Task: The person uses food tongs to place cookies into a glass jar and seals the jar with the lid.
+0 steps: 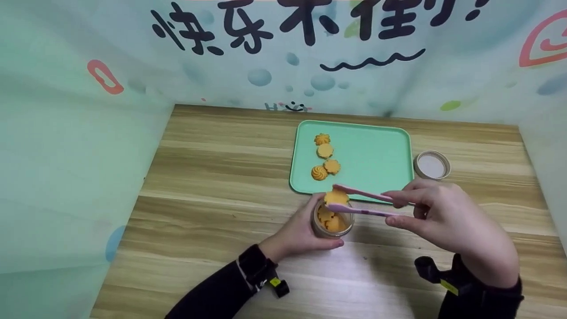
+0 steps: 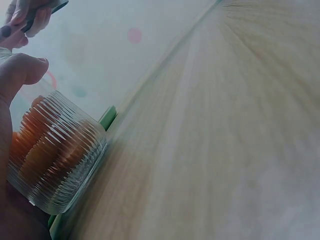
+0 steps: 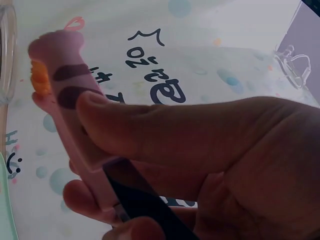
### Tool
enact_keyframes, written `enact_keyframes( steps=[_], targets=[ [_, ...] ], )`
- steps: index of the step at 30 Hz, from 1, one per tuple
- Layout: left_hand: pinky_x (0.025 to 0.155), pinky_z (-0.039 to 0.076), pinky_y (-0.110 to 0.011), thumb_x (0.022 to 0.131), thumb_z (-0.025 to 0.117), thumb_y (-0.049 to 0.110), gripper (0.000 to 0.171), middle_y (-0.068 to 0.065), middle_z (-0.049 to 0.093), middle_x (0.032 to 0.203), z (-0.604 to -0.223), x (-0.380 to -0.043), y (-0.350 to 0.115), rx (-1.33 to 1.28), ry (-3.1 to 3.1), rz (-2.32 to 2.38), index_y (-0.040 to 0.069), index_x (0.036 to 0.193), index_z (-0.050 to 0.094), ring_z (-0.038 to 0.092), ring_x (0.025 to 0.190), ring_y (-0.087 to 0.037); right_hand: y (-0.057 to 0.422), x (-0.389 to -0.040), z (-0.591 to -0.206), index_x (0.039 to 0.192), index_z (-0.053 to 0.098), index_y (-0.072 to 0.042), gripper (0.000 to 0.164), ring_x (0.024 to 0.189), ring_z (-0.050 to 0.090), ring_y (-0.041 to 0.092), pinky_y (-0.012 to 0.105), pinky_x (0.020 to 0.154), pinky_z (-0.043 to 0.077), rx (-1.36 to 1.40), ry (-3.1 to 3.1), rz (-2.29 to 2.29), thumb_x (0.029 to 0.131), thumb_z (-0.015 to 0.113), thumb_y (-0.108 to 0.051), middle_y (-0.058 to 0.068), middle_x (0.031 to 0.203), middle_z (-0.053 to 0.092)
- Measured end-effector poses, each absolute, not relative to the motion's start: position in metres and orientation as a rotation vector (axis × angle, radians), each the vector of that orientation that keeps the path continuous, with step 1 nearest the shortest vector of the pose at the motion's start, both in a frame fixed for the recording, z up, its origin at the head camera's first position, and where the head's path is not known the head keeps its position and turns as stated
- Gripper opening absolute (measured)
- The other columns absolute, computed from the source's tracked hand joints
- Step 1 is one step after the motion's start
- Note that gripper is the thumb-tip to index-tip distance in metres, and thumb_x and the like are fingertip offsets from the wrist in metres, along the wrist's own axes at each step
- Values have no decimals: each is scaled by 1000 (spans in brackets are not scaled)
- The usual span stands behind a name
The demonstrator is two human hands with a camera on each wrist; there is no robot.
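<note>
Wood-grain tabletop (image 1: 199,177) spreads below you. Mint-green tray (image 1: 372,153) lies on it, past your hands. Your right hand (image 1: 443,212) pinches pink tongs (image 1: 365,212) between thumb and fingers. Your left hand (image 1: 294,230) wraps round ribbed glass jar (image 2: 60,155), at tray's near edge. Round lid (image 1: 432,165) sits just right of tray. Smallest: cookie (image 1: 336,198) clamped between tong tips over jar mouth; more cookies (image 1: 335,223) inside jar; four tray cookies (image 1: 325,151), left part of tray.

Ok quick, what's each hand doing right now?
Left hand: holding the clear jar of cookies.
Right hand: holding pink tongs, with one cookie between their tips.
</note>
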State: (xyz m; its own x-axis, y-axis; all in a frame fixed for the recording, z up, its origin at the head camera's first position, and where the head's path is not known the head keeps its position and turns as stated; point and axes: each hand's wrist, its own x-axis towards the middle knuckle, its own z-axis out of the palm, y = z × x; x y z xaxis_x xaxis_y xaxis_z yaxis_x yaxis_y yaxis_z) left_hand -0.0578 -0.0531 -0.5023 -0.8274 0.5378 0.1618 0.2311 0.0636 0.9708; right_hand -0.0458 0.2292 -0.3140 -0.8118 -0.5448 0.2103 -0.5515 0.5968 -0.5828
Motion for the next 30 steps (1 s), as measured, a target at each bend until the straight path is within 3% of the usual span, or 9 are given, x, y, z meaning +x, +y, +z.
enact_keyframes(
  steps=[4,9,14,21,26,30],
  targets=[
    [105,46,-36,72,95,30,96,3,50,139,-499,-58,-51,813,2044,1879,29,147,35,54,124,-17,232,-46,-316,111,79,-13,32,64,55,1,16,54,45,1046,-2810,985,80,89,-16,-17,91,65],
    [106,45,-37,73,94,14,91,1,52,137,-479,-54,-53,884,2006,1924,17,145,38,55,121,-17,234,-48,-317,107,78,-16,26,75,56,1,22,62,50,1202,-2846,836,83,86,-21,-17,95,63],
    [108,43,-36,74,93,14,90,2,52,137,-469,-52,-56,902,2018,1898,10,145,38,55,122,-16,231,-50,-317,110,78,-14,26,78,56,2,26,64,53,1278,-2853,776,86,84,-21,-14,96,63],
    [109,42,-37,74,93,14,90,2,53,137,-469,-52,-56,901,2011,1906,13,145,38,55,123,-17,226,-50,-320,111,78,-14,30,76,55,2,24,63,51,1281,-2810,777,84,86,-21,-14,94,62],
    [109,42,-37,73,94,15,91,1,53,137,-470,-52,-56,903,2030,1897,11,146,39,55,123,-17,227,-49,-320,111,77,-14,31,66,53,-1,16,59,47,1250,-2809,811,82,87,-21,-13,94,63],
    [108,43,-36,73,94,15,91,-3,54,137,-470,-52,-56,903,2034,1894,17,145,39,55,124,-19,228,-48,-320,115,76,-16,34,63,52,-1,14,57,46,1222,-2812,823,83,87,-23,-14,93,62]
  ],
)
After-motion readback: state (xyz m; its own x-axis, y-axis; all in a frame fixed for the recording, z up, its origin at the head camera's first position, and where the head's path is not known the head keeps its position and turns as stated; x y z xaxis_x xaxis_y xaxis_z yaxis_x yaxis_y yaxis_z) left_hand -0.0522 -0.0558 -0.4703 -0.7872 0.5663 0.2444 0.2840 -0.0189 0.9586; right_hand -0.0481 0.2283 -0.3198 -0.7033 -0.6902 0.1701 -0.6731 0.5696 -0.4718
